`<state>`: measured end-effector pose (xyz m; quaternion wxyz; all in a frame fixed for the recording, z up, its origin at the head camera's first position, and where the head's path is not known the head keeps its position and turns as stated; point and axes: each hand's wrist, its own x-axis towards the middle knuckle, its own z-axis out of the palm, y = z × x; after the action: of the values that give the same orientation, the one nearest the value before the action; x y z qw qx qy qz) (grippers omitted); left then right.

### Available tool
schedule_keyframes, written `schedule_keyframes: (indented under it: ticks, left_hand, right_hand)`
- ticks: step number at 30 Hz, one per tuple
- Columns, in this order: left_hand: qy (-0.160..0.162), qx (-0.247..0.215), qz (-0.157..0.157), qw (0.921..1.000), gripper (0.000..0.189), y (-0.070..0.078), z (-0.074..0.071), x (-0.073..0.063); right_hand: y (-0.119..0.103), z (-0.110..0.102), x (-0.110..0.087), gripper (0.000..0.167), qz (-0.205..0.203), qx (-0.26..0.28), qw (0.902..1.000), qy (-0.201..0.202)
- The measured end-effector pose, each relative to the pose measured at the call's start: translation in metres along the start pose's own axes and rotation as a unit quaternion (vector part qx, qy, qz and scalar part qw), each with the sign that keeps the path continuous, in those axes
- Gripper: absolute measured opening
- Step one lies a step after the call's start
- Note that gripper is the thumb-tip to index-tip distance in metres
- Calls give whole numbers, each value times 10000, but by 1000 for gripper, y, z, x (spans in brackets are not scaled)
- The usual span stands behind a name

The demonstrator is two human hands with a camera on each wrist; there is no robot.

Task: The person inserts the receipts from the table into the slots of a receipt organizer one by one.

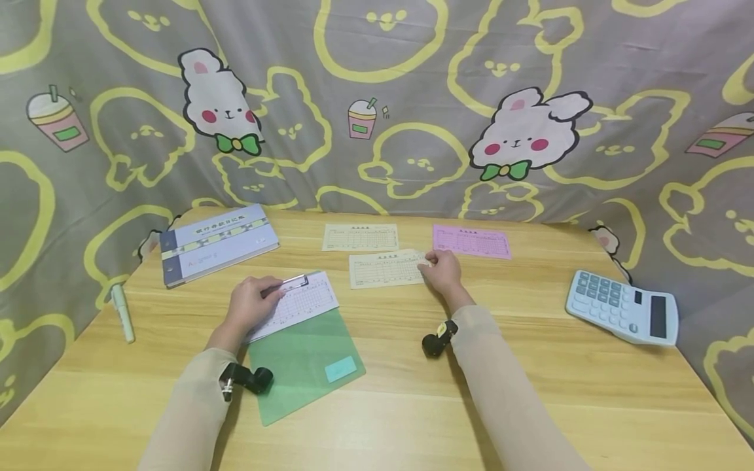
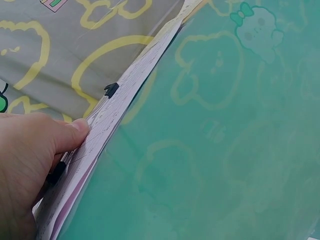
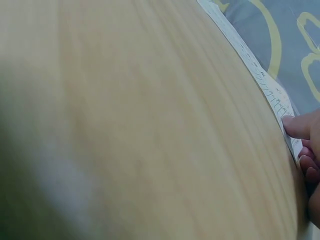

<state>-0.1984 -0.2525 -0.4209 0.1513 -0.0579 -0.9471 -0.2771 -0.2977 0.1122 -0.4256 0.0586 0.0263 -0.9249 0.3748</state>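
Observation:
My left hand (image 1: 252,302) grips the metal clip (image 1: 288,284) at the top of a translucent green clipboard (image 1: 306,373). Its thumb (image 2: 75,132) lies on the clip between two black end pieces. Under the clip lies a stack of white printed forms (image 1: 306,302), some pinkish at the edge in the left wrist view. My right hand (image 1: 443,271) pinches the right edge of a pale yellow form (image 1: 385,269) between thumb and fingers. That form shows in the right wrist view as a narrow strip, its edge between thumb (image 3: 298,125) and curled fingers.
Behind lie another pale yellow form (image 1: 360,237) and a pink form (image 1: 472,242). A blue-grey ledger book (image 1: 220,242) is at the back left, with a pale green marker (image 1: 123,314) nearby. A light blue calculator (image 1: 621,307) sits at the right. A patterned curtain (image 1: 406,176) borders the table.

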Motion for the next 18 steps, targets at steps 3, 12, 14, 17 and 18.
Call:
schedule_keyframes:
  ticks: [3, 12, 14, 17, 18]
  left_hand:
    - [12, 22, -2, 10000, 23, 0, 0, 0]
    - [22, 8, 11, 10000, 23, -1, 1, -1]
    - [27, -4, 14, 10000, 23, -1, 1, -1]
    - [28, -41, -2, 10000, 23, 0, 0, -1]
    - [34, -49, -6, 10000, 23, -1, 0, 0]
  right_hand:
    - [0, 0, -1, 24, -64, -13, 10000, 36]
    - [1, 0, -1, 46, -152, -212, 9997, -37]
    - [0, 0, -2, 50, -143, -329, 9993, -104]
    - [-2, -1, -2, 41, -173, -325, 9993, -113]
    - [-2, -1, -2, 37, -197, -284, 9994, -83]
